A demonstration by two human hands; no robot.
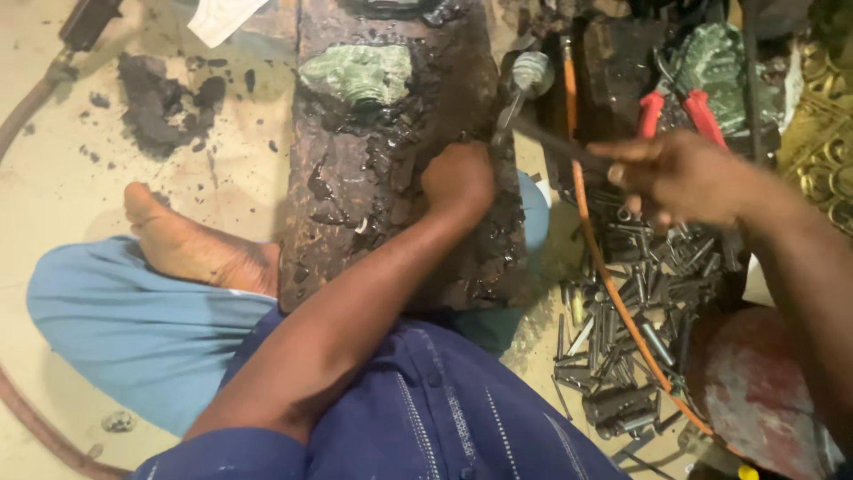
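Resting under the left hand (pixel 458 178), dark pitch board (pixel 355 222); hammer (pixel 533 76) in the right hand (pixel 680 173).

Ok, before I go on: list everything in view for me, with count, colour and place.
Slab: one, dark brown, pitch-coated, centre, on the lap.
Relief piece: one, greenish, slab top.
Hammer: one, grey head, right of slab.
Pliers: one, red handles, upper right.
Punches: many, grey steel, heaped right.
Hose: one, orange, across the punches.
Bare foot: one, left.
Left hand: fisted on slab, contents hidden.
Right hand: blurred, holding a dark rod.
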